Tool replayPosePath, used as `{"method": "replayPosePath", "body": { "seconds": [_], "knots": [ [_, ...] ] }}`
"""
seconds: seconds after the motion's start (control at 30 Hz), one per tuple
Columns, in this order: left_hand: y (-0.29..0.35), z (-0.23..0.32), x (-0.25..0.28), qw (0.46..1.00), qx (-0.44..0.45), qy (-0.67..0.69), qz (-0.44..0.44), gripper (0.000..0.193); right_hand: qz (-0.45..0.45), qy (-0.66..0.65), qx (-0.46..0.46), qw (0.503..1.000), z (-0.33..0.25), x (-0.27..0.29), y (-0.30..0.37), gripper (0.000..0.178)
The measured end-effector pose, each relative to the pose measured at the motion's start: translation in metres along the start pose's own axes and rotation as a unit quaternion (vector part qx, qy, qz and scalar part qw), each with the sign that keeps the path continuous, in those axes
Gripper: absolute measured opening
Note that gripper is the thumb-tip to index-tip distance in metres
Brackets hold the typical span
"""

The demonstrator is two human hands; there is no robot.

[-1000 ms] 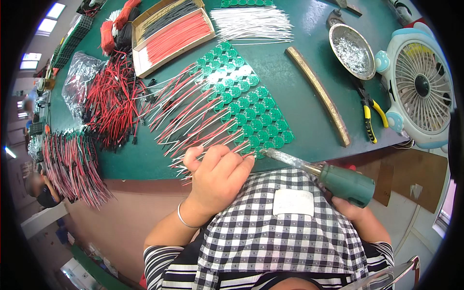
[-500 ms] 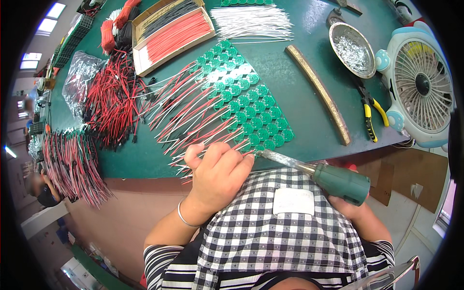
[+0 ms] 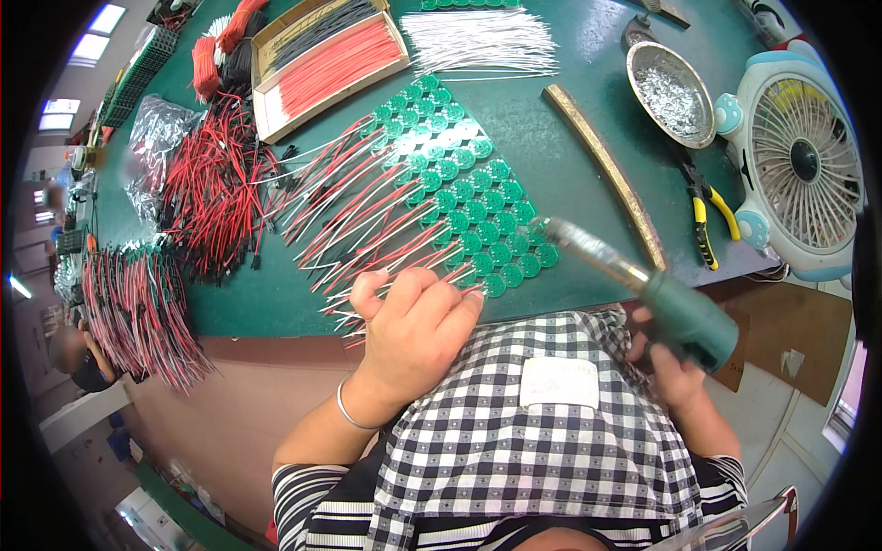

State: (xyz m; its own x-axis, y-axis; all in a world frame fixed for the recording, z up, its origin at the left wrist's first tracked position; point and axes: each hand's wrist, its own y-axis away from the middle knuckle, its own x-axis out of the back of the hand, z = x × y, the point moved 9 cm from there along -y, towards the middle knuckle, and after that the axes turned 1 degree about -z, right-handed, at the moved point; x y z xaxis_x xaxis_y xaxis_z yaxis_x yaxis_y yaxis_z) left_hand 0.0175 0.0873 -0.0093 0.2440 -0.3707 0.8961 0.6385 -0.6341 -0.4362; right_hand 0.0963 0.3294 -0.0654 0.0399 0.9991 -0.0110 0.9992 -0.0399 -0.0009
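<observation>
My left hand (image 3: pixel 418 321) rests at the near left edge of a panel of round green circuit boards (image 3: pixel 482 188), its thumb and fingers closed on a wire at a near board. Red and white wires (image 3: pixel 367 216) stick out leftward from the panel's left side. My right hand (image 3: pixel 675 372) is wrapped round the green handle of a soldering iron (image 3: pixel 689 317). The iron is smeared by motion, and its metal tip appears above the panel's right edge; whether it touches cannot be told.
At the right stand a metal bowl of silvery scraps (image 3: pixel 672 96), yellow-and-black pliers (image 3: pixel 706 216), a fan (image 3: pixel 799 161) and a long brownish bar (image 3: pixel 606 174). Leftward lie red-black wire bundles (image 3: pixel 216 188), a wire box (image 3: pixel 331 64) and hanging wired boards (image 3: pixel 142 317). White wires (image 3: pixel 478 43) lie farther back.
My right hand has drawn the soldering iron up and to the right, away from the wire end by my left fingers. The left hand has stayed nearly still.
</observation>
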Motion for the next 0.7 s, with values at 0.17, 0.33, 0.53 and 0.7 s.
{"method": "replayPosePath", "body": {
  "seconds": [0.17,0.33,0.53,0.7],
  "knots": [
    [0.003,-0.001,0.000,1.000,0.002,-0.004,-0.006,0.011,0.029,-0.025,0.065,0.997,-0.003,0.004,-0.010,0.045],
    [-0.006,-0.001,0.007,0.999,0.016,0.030,-0.006,0.010,0.074,-0.076,0.046,0.993,0.000,0.005,-0.025,0.050],
    [-0.040,-0.018,0.052,0.999,-0.025,0.029,0.008,0.019,0.176,-0.035,0.055,0.982,-0.016,0.020,-0.036,0.043],
    [-0.155,-0.048,0.030,0.972,-0.148,-0.028,0.182,0.001,0.205,-0.091,0.096,0.970,-0.033,0.021,-0.032,0.047]
  ]
}}
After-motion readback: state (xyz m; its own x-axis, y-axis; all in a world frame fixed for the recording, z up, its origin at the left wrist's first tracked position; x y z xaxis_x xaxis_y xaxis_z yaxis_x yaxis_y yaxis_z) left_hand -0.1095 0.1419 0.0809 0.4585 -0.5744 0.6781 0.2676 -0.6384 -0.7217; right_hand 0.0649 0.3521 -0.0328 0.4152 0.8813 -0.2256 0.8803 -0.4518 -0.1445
